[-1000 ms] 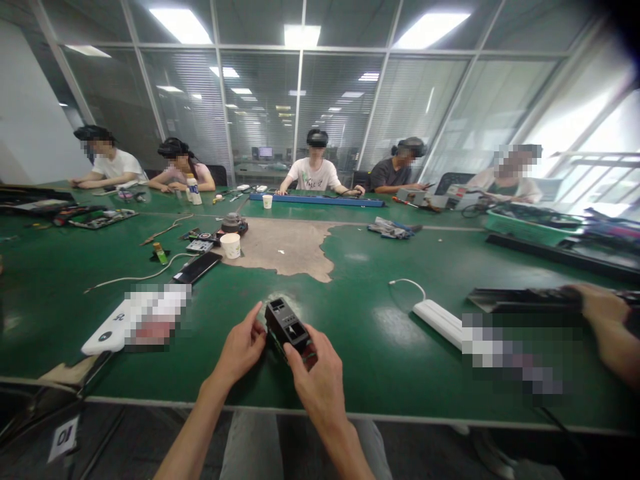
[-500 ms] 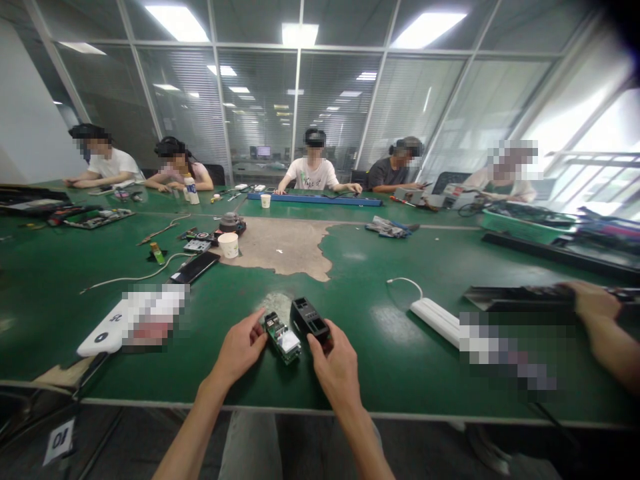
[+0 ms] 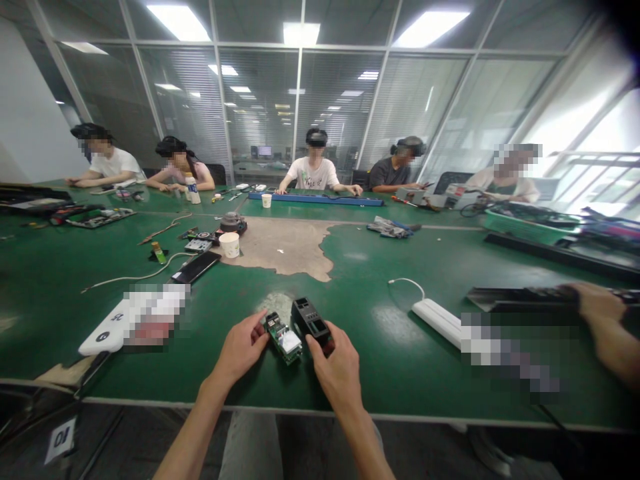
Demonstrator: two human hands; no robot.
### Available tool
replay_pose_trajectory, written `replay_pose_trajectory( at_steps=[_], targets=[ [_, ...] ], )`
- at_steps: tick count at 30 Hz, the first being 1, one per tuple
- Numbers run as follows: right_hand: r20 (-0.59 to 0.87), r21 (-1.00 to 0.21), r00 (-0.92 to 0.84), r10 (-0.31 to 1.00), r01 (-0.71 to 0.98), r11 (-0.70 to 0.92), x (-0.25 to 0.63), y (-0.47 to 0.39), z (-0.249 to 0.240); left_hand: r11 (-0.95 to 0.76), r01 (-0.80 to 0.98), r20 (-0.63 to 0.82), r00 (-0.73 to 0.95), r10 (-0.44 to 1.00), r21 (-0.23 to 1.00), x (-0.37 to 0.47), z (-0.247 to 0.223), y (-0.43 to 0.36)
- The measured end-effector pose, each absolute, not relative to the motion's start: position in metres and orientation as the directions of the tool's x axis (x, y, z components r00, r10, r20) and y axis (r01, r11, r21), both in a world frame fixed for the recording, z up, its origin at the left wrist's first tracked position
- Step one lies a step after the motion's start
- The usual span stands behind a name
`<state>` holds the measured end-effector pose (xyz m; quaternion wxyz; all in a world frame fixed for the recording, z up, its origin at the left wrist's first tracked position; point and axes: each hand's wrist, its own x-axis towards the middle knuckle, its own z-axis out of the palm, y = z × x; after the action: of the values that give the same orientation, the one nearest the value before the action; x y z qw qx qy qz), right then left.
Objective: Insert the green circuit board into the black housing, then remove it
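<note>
Near the front edge of the green table (image 3: 430, 380), my left hand (image 3: 245, 345) has its fingers closed on the left side of a small green circuit board module (image 3: 283, 339) with a white block on top. Just right of it, my right hand (image 3: 336, 353) grips the lower end of a black plastic housing (image 3: 309, 318) that has rectangular openings. The module and the housing lie side by side with a narrow gap between them. Some fingertips of both hands are hidden behind these parts.
A white power strip (image 3: 437, 321) lies to the right, near another person's hand (image 3: 600, 310) on a black metal part. To the left are a white device (image 3: 103, 331), a black phone-like slab (image 3: 196, 267) and a paper cup (image 3: 230, 245). Several people sit across the table.
</note>
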<state>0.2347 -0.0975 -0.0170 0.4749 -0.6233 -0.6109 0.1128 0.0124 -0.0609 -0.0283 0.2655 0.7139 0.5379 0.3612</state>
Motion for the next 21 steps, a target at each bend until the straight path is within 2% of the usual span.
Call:
replay_pose_trajectory(
  at_steps=[3, 6, 21],
  targets=[
    [0.378, -0.821, 0.265, 0.887, 0.538, 0.189, 0.230, -0.104, -0.003, -0.288, 0.580, 0.238, 0.163, 0.957, 0.762, 0.012, -0.029, -0.062],
    [0.349, -0.854, 0.210, 0.913, 0.473, 0.218, 0.220, -0.111, 0.010, -0.303, 0.575, 0.255, 0.165, 0.953, 0.760, 0.012, -0.029, -0.062],
    [0.422, -0.723, 0.087, 0.903, 0.633, 0.277, 0.192, -0.117, 0.000, -0.281, 0.535, 0.234, 0.156, 0.960, 0.797, 0.011, -0.027, -0.064]
  ],
)
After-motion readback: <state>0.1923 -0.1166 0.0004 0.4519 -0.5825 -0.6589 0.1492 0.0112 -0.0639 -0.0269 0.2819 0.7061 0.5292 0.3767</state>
